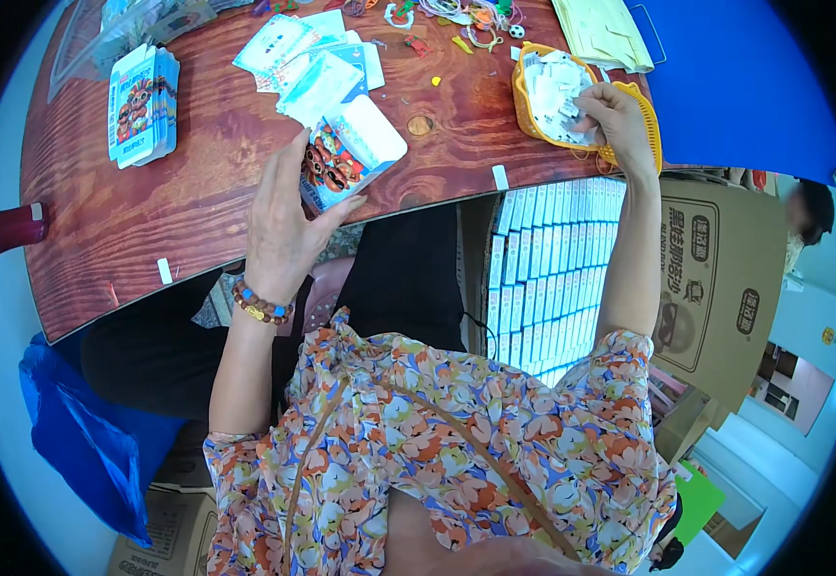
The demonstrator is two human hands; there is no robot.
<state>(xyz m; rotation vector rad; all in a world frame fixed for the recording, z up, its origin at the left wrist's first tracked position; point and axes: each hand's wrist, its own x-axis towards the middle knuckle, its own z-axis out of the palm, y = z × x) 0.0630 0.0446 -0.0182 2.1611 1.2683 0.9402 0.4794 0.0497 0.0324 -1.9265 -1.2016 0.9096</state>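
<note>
My left hand [278, 216] is wrapped round a small printed cardboard box [334, 165], blue and white with cartoon figures, its top flap standing up. Over at the right, my right hand [619, 117] reaches into a yellow basket [523, 108]. The basket is filled with small white packets or slips [550, 88]. The fingertips of that hand are pinched together among them; what they hold, if anything, is hidden. Beyond the box lies a fanned pile of printed cards [317, 86], white and blue.
A stack of flattened printed boxes [142, 106] stands at the left, near a clear plastic bin [91, 48]. Small colourful trinkets [475, 19] lie at the back, beside yellowish paper sheets [602, 34]. Below the table edge, a carton holds rows of white boxes [552, 274]. A dark red jar [14, 230] is far left.
</note>
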